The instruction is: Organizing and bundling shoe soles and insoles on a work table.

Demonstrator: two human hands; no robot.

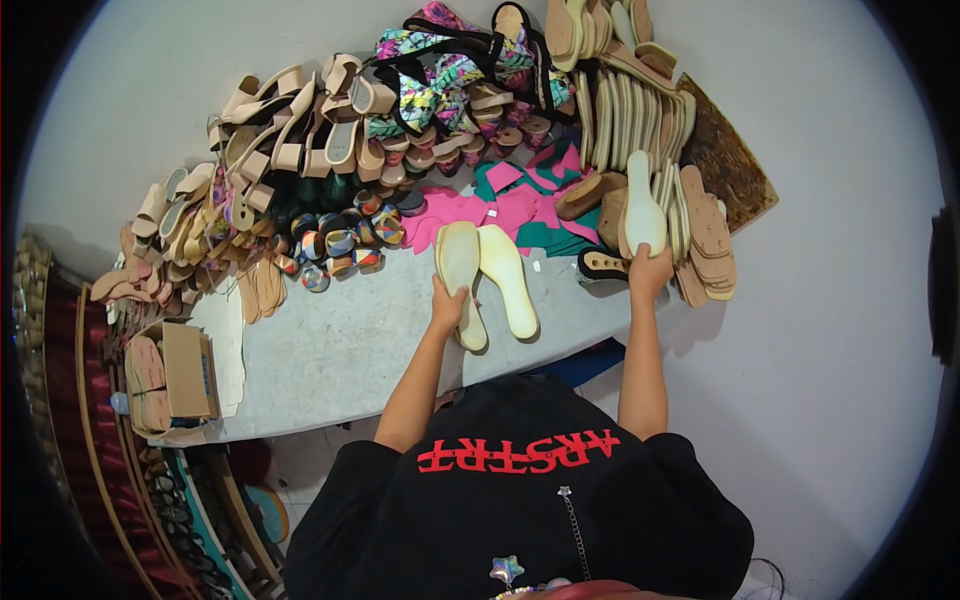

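My left hand [449,305] grips a pale cream shoe sole [460,255] by its left edge, with the thumb laid over its face. A second cream sole [510,285] lies close beside it on the grey-white table. Farther right, my right hand [651,272] is closed on the narrow heel end of another cream sole [644,212], whose wide end points away from me. That sole is in front of a stack of similar soles [632,118]. Pink cut pieces [450,210] lie just beyond the left soles.
Heaped beige heeled sandals [300,125] and patterned sandals [435,85] fill the far side. Multicoloured wrapped heels [340,240] sit at left centre. A cardboard box [190,370] holding soles stands at the table's left end. Tan soles [708,235] are piled at the right edge.
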